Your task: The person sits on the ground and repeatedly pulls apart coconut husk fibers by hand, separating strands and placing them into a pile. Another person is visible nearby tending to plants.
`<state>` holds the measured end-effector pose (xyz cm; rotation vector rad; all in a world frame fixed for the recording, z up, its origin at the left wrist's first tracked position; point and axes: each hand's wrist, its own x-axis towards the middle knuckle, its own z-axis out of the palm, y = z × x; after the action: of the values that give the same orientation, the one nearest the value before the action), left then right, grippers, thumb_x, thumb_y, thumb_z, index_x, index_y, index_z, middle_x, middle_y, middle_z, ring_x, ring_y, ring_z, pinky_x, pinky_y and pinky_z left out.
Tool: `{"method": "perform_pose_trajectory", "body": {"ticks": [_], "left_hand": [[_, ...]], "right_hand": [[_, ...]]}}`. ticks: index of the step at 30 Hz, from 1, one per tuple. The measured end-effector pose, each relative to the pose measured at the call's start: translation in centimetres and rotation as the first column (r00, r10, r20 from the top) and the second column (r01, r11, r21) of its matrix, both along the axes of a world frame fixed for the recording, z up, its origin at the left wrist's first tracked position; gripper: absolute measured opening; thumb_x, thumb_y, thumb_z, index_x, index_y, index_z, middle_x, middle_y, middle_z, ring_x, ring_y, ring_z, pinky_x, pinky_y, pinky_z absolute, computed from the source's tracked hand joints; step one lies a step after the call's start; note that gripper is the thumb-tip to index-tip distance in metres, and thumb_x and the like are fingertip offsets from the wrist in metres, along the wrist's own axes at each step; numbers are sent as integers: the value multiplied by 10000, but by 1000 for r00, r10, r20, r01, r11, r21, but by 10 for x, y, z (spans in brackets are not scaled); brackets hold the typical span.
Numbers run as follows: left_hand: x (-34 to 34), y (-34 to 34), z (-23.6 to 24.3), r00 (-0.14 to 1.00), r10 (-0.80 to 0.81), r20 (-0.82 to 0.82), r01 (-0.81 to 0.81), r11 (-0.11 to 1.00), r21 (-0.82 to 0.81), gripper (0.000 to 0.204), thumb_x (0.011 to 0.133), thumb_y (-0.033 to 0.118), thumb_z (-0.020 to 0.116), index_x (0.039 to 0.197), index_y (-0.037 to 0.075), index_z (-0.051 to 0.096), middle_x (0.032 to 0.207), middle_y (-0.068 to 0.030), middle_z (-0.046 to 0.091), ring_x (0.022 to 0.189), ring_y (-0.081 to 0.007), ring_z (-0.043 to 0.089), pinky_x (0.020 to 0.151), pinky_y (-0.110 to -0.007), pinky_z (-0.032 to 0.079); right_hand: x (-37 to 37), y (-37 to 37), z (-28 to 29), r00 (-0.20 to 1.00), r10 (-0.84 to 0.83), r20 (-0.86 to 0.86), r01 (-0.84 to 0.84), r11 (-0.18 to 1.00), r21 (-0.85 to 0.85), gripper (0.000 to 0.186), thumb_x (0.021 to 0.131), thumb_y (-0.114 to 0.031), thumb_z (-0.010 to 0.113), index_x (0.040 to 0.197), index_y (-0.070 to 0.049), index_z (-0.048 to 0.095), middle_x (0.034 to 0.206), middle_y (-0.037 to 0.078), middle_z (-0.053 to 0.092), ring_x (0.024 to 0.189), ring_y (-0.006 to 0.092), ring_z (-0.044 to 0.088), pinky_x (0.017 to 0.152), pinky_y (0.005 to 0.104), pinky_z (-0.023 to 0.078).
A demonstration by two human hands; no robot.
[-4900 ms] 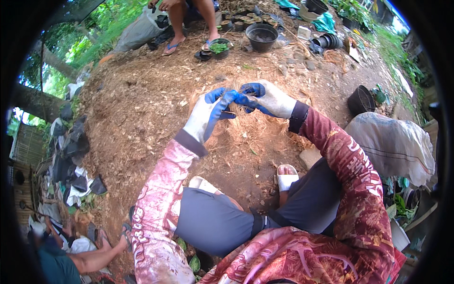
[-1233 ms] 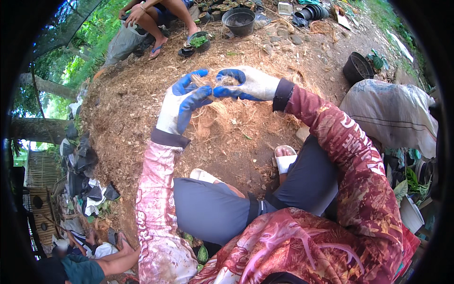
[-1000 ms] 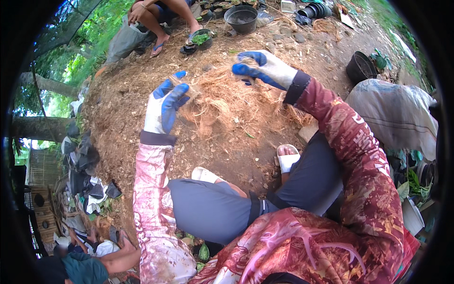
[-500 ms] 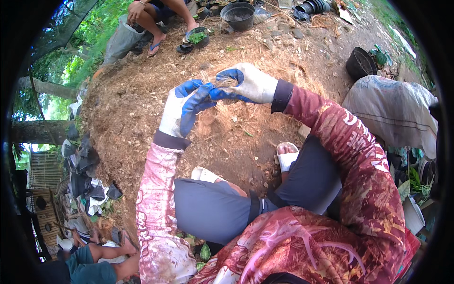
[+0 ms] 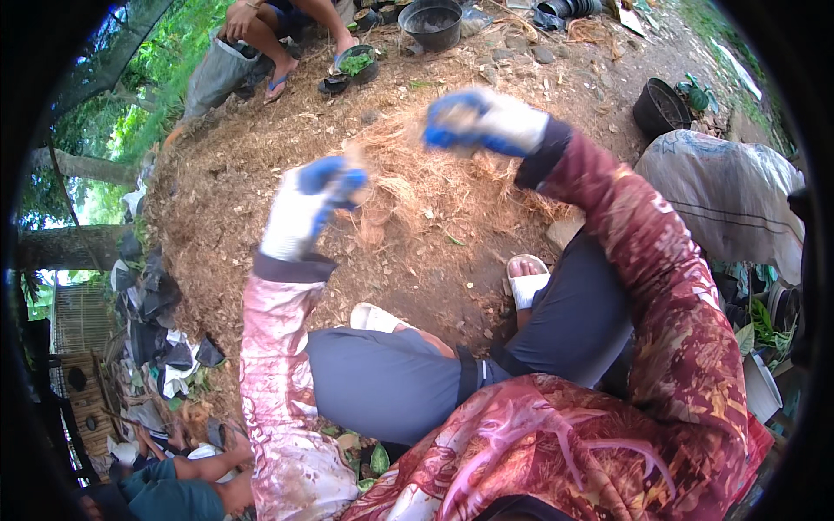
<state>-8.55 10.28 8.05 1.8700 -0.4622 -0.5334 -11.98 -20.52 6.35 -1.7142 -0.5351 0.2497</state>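
Both hands wear white gloves with blue palms and are smeared by motion. My left hand (image 5: 308, 204) is over the ground left of the middle, its fingers closed on a brownish tuft of coconut fibre (image 5: 356, 161) blurred at the fingertips. Farther off and to the right, my right hand (image 5: 482, 123) is curled closed; what it holds, if anything, is hidden by blur. The hands are well apart. Below and between them lies a loose heap of pale brown coconut fibre (image 5: 404, 195) on the ground.
A person with blue flip-flops (image 5: 280, 80) sits at the far left by a pot of green seedlings (image 5: 356, 62). Black pots (image 5: 433, 26) stand at the back and another pot (image 5: 660, 111) at right. A white sack (image 5: 721, 195) is beside my right arm. Another person (image 5: 174, 486) is at lower left.
My hands were together, working a piece of fibre between them; now they have pulled apart. The left has moved left and nearer, the right up and to the right. More of the fibre heap shows.
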Motion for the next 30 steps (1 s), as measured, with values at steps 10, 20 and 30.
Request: {"method": "perform_pose_trajectory", "body": {"ticks": [10,20,30], "left_hand": [[5,-3,-33,988,134,-82,-153,937,-313,419,804,57,838,1137,-17,596,917,-72,691,827,-139,690,743,-261,586],[-2,-26,-29,997,40,-59,-49,984,-173,331,879,194,790,1130,2,691,1002,-59,726,870,-117,686,763,-280,587],[9,-20,-21,967,90,-239,-166,934,-318,240,913,194,746,1087,38,691,989,-18,718,857,-105,686,758,-264,575]], "right_hand": [[14,22,-40,992,-108,-62,119,967,227,388,941,-339,719,1190,-57,622,878,14,666,740,84,608,641,240,509],[9,58,-37,981,-192,-7,192,981,-23,350,969,-421,663,972,-72,669,735,-9,597,635,75,535,554,263,443],[3,75,-28,921,-260,-290,346,889,300,317,902,-373,770,966,-74,686,822,-6,648,631,61,569,554,224,462]]}}
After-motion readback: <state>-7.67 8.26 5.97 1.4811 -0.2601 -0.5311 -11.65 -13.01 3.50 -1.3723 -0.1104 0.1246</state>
